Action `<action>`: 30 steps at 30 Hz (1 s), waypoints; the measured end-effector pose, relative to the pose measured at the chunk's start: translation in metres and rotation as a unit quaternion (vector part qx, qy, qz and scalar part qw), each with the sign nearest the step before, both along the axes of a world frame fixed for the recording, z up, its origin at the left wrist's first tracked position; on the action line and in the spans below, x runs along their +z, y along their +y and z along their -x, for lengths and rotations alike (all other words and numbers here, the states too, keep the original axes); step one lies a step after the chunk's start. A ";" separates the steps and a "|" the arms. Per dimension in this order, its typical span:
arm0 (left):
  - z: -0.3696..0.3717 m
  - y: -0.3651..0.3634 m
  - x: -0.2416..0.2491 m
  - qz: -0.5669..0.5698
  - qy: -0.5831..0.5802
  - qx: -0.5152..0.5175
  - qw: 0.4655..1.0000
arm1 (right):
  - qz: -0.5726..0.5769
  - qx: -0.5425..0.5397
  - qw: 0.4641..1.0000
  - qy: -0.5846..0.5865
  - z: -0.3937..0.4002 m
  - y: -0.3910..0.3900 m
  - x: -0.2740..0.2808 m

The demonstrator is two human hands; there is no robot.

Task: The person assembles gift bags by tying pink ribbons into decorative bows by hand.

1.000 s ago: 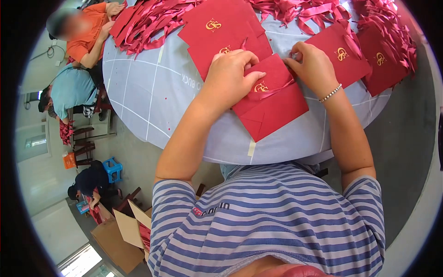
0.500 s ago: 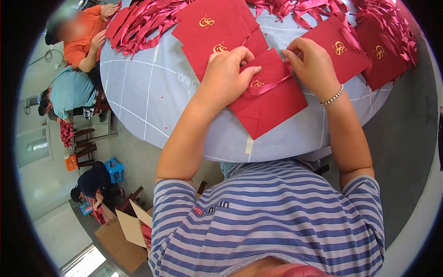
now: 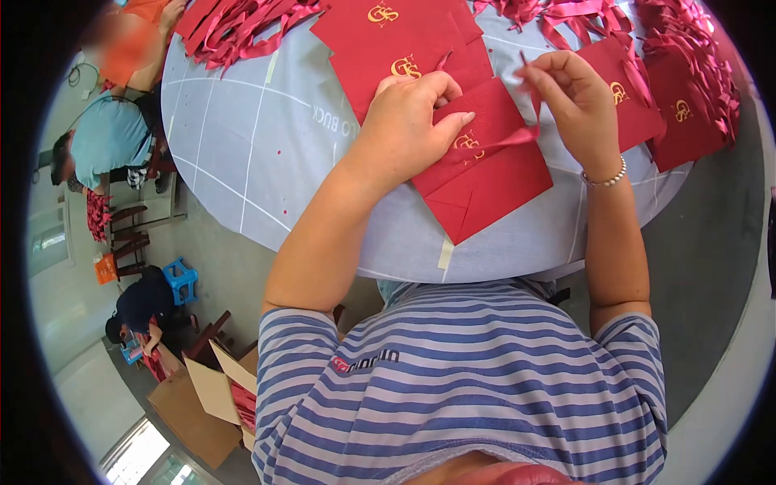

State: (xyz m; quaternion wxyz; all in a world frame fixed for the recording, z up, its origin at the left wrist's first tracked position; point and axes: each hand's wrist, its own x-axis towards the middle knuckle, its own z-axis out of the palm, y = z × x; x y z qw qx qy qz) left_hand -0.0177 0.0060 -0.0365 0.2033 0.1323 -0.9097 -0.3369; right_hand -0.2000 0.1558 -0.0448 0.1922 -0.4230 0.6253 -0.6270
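A red paper gift bag (image 3: 505,182) with a gold emblem lies flat and slanted on the cloth in front of me. My left hand (image 3: 416,121) grips its upper left side, thumb over the front near the emblem and fingers curled out of sight at the edge. A dark pink ribbon (image 3: 517,139) runs across the bag and rises to its right. My right hand (image 3: 572,101), a beaded bracelet at the wrist, pinches that ribbon near its end, above and right of the bag. Beyond my left hand lie overlapping red bags (image 3: 384,48).
More red bags with ribbons lie at the right (image 3: 687,105). A ribbon heap (image 3: 242,28) covers the far left of the round table (image 3: 234,162). People sit or stand at left, near a blue stool (image 3: 180,279). An open cardboard box (image 3: 194,420) stands lower left.
My right hand has moved up and to the right, drawing the ribbon out from the bag. My left hand stays on the bag. The whole view has shifted slightly.
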 end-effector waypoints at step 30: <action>-0.002 0.006 0.004 0.042 0.016 -0.004 0.999 | -0.085 0.006 0.961 0.264 -0.038 -0.002 0.009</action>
